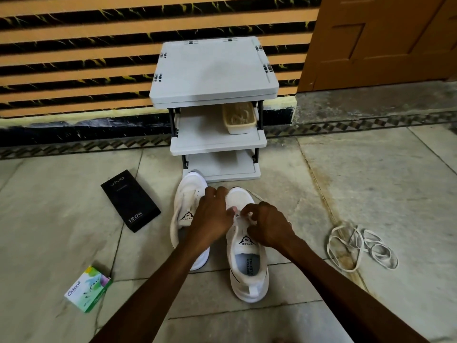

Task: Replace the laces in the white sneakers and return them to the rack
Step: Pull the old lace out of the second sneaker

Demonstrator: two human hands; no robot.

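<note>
Both hands are at the eyelets of one white sneaker [249, 273]: the left hand [212, 214] curled over its forefoot, the right hand [268, 225] pinching a lace [257, 195]. Its mate [188, 194] is just left, loose laces [358, 246] lie well right, and the rack [215, 68] stands beyond. Lacing looks barely begun — next, the end needs feeding through an eyelet. The tongues read "SPEED"; left of the hands lie a black "vivo 120W" box [130, 200] and an "Odonil" pack [87, 289].

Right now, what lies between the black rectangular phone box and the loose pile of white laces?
In the head view: the pair of white sneakers, with the left hand and right hand on the right one.
</note>
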